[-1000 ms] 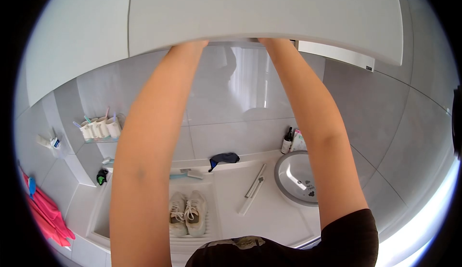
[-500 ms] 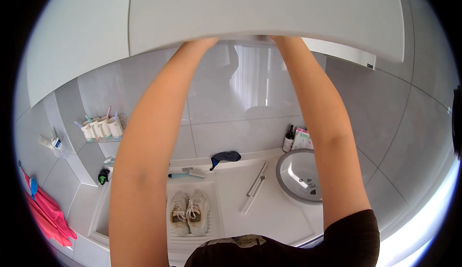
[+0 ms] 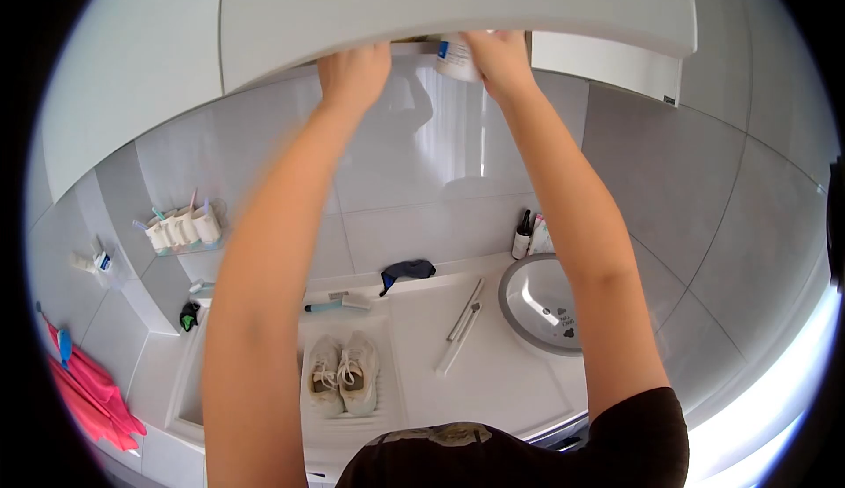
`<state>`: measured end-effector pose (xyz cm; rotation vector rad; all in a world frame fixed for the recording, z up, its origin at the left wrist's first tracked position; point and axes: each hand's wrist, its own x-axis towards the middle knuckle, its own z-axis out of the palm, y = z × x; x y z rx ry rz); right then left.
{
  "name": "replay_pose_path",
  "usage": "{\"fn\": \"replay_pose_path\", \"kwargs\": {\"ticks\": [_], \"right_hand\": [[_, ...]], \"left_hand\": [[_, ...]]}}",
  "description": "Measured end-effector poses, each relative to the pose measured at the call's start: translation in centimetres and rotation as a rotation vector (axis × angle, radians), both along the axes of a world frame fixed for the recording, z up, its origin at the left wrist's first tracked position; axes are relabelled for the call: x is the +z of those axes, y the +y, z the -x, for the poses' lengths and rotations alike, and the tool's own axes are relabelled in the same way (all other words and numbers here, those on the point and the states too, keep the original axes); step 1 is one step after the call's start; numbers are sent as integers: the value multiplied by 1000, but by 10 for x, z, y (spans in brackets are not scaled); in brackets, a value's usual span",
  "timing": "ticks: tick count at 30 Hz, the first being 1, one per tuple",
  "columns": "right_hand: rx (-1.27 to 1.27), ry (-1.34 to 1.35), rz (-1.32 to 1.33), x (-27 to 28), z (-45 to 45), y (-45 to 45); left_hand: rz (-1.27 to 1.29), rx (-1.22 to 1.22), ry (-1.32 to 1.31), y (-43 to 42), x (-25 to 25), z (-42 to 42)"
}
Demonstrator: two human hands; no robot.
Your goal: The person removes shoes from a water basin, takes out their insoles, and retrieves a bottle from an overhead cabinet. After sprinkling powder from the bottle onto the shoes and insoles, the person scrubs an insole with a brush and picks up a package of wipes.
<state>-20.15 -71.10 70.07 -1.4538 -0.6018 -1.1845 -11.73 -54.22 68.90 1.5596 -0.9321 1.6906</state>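
Note:
My right hand (image 3: pixel 502 58) is at the lower edge of the white cabinet (image 3: pixel 458 0), its fingers round a white container (image 3: pixel 457 59) with a blue label patch. The container's top is hidden behind the cabinet door. My left hand (image 3: pixel 356 74) is raised to the left of it, near the same edge; its fingertips are hidden by the door, so what they touch does not show. Both forearms reach up over the counter.
Below are a pair of white shoes (image 3: pixel 341 374), a brush (image 3: pixel 339 304), a dark cloth (image 3: pixel 407 272), a grey-rimmed basin (image 3: pixel 541 303), a dark bottle (image 3: pixel 523 234) and white sticks (image 3: pixel 462 330). Cups (image 3: pixel 183 227) stand on a left shelf. Pink cloth (image 3: pixel 92 387) hangs far left.
Both hands have come lower and into view from behind the cabinet door. A white container now shows in my right hand. The view has shifted slightly.

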Motion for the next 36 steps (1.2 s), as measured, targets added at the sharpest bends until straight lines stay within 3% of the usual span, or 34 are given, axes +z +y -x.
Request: {"fn": "replay_pose_path", "kwargs": {"ticks": [3,5,7,8,10,12,13,14,16,17,20,23,26,27,28,32,33,35,36], "right_hand": [[224,-114,-150,-41,24,6],[259,-57,-216,-83,39,9],[268,30,-318,-124,47,13],[264,75,-324,-144,42,12],[101,184,-411,-220,31,12],[32,296,-438,-270,30,14],[-100,368,-387,-297,30,12],[-225,430,-329,-324,31,9],[-310,459,-284,-381,31,-9],[-400,516,-216,-410,37,-18],[-568,650,-105,-465,69,-19],[-595,718,-190,-519,100,-15],[-575,671,-308,-546,124,-7],[-640,717,-315,-550,131,-3],[-703,759,-323,-552,134,0],[-642,723,-362,-569,136,3],[-637,721,-365,-568,136,6],[-849,748,-111,-564,137,14],[-829,748,-109,-555,140,22]], "left_hand": [[187,-141,-328,0,-60,37],[75,-264,99,9,-127,70],[6,-704,831,10,-187,91],[24,-703,873,4,-212,88],[325,-1316,1776,-2,-287,93],[393,-1308,2035,0,-317,98],[423,-1302,2235,0,-330,98],[443,-1289,2276,0,-356,92],[317,-1485,2489,-1,-414,70],[303,-1453,2592,1,-425,73],[246,-1401,2605,-13,-477,90],[111,-1450,2796,-26,-507,117],[61,-1391,2815,-38,-558,124],[64,-1388,2821,-38,-562,126],[168,-1238,2836,-37,-566,126],[317,-811,2873,-28,-553,118],[321,-805,2868,-21,-541,116],[1,-727,2622,0,-518,114],[24,-714,2617,9,-518,111]]}}
